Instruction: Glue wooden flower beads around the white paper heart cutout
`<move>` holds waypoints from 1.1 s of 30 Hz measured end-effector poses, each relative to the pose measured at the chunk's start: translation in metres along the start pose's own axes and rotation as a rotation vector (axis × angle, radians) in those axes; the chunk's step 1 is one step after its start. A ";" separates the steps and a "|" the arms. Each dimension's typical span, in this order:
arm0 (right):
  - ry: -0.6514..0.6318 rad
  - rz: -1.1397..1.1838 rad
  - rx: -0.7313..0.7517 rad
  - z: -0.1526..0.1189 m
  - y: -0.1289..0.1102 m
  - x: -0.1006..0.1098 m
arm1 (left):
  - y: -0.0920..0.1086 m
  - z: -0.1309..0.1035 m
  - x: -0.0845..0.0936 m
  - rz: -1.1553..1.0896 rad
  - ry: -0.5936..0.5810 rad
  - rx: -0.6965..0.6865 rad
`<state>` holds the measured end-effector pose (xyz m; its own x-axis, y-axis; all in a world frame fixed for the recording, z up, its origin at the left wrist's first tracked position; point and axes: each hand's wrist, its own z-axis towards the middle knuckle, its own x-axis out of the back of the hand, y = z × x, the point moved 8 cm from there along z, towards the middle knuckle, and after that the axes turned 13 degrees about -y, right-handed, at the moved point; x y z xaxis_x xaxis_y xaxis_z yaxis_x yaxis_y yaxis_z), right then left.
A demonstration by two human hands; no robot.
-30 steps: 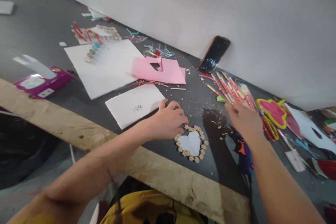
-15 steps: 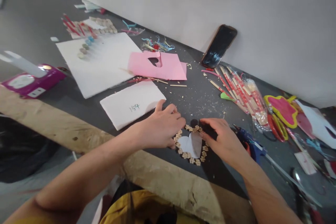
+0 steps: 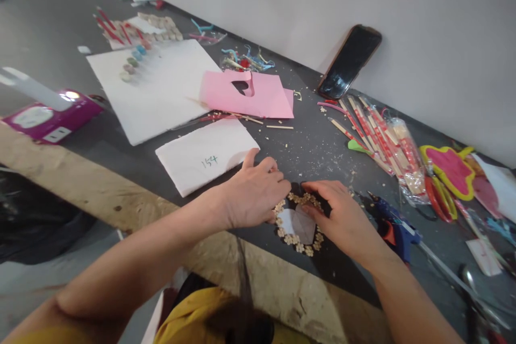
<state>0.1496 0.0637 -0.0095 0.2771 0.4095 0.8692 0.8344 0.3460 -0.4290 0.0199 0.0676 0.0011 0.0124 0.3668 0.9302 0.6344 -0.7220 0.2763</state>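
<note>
A ring of small beige flower-shaped pieces lies near the table's front edge, around a white paper heart that is partly in shadow. My left hand rests at the ring's upper left, its fingers curled at the border and their tips hidden. From the right, my right hand reaches over the ring's upper right, thumb and forefinger pinched at the flower pieces. Just behind my left hand lies a white board marked 154.
Pink paper and a large white board lie behind. A phone leans on the wall. At right are wrapped sticks, scissors and a blue glue gun. A purple lamp stands left.
The view has shifted slightly, so the hands and the ring appear a little farther right. My right thumb and forefinger are now over the ring's top, nearer the middle of the heart.
</note>
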 end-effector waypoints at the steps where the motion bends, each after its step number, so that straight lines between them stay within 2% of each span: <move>1: 0.001 0.003 0.006 0.000 -0.001 0.000 | 0.000 0.000 0.000 -0.002 0.007 -0.005; 24: -0.016 0.105 -0.014 -0.002 -0.002 -0.003 | -0.001 0.001 -0.004 0.029 0.003 -0.026; 28: -0.013 0.104 -0.008 -0.002 -0.002 -0.004 | -0.002 0.001 -0.004 -0.002 -0.032 -0.022; 30: 0.015 0.083 0.005 -0.003 -0.002 0.000 | -0.003 0.001 -0.003 -0.027 -0.054 -0.019; 33: 0.122 0.016 0.033 -0.013 -0.004 0.010 | -0.004 0.000 -0.003 -0.034 -0.071 -0.025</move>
<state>0.1554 0.0557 0.0044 0.3476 0.3104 0.8848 0.8139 0.3687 -0.4491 0.0179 0.0693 -0.0028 0.0467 0.4312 0.9011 0.6162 -0.7224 0.3137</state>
